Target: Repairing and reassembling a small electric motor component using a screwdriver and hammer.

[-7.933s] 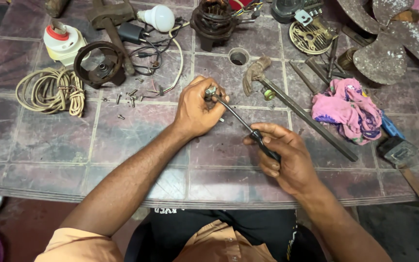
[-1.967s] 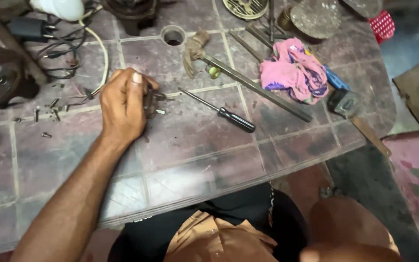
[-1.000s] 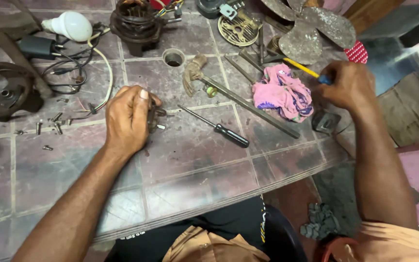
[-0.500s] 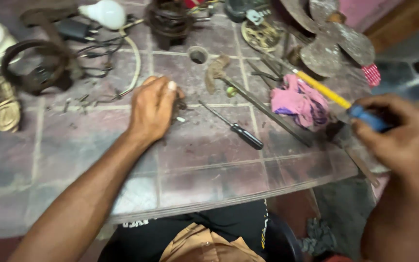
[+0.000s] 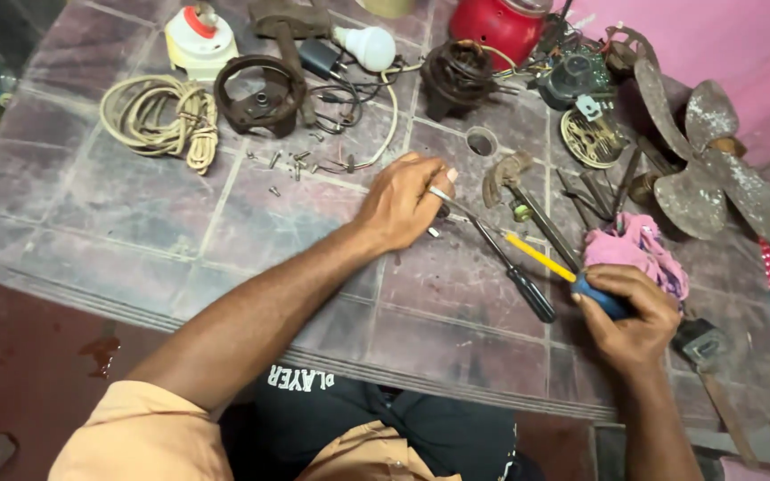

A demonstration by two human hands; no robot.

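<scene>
Your right hand (image 5: 636,322) fingers grip a yellow screwdriver (image 5: 541,259), shaft pointing toward 10 o'clock at the small part pinched in your left hand (image 5: 403,201) on the tabletop (image 5: 135,223).

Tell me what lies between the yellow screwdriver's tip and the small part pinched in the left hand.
Nothing visible blocks it. The yellow-shaft screwdriver, held by the right hand, points toward the left hand. The black-handled screwdriver lies alongside on the table, just below that line, its shaft running up to the left fingers.
</scene>
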